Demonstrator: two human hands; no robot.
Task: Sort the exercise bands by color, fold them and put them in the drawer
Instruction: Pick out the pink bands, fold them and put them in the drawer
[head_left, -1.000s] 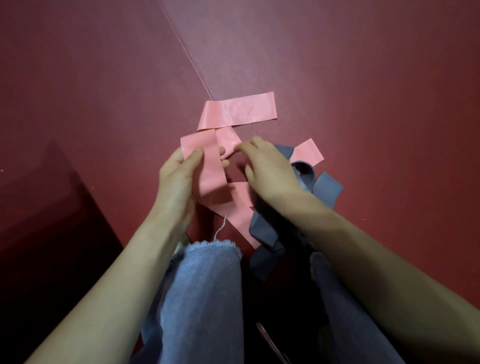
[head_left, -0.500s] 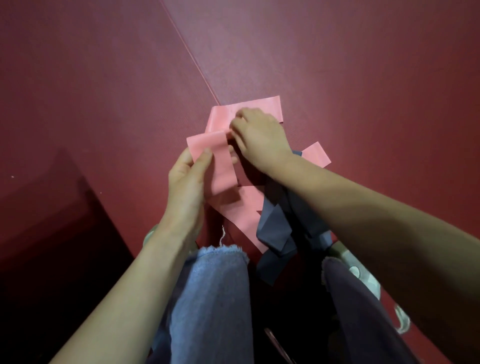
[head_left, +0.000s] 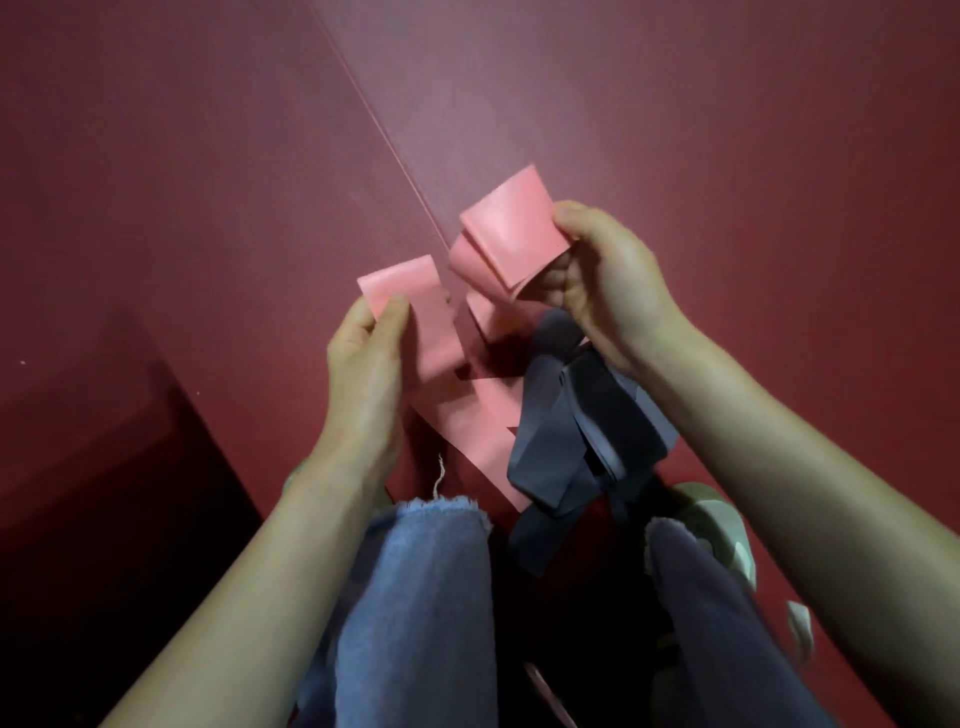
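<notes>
The left hand (head_left: 363, 364) pinches one end of a pink band (head_left: 431, 322). At its 2 o'clock, the right hand (head_left: 608, 291) grips a folded pink length. Grey bands (head_left: 566, 431) lie heaped on the red floor (head_left: 675, 130) at 5 o'clock from the pink band.

Both bare forearms reach in from the bottom corners and angle toward the middle. The left hand (head_left: 363, 364) sits lower, its back to the camera, with the thumb pressed on the end of a pink strip (head_left: 415, 291), pinching it against the fingers beneath. The right hand (head_left: 608, 291) is higher and further out, palm turned inward, fingers curled under a folded pink band (head_left: 511, 228) and thumb clamped on its edge. The two hands are apart.
</notes>
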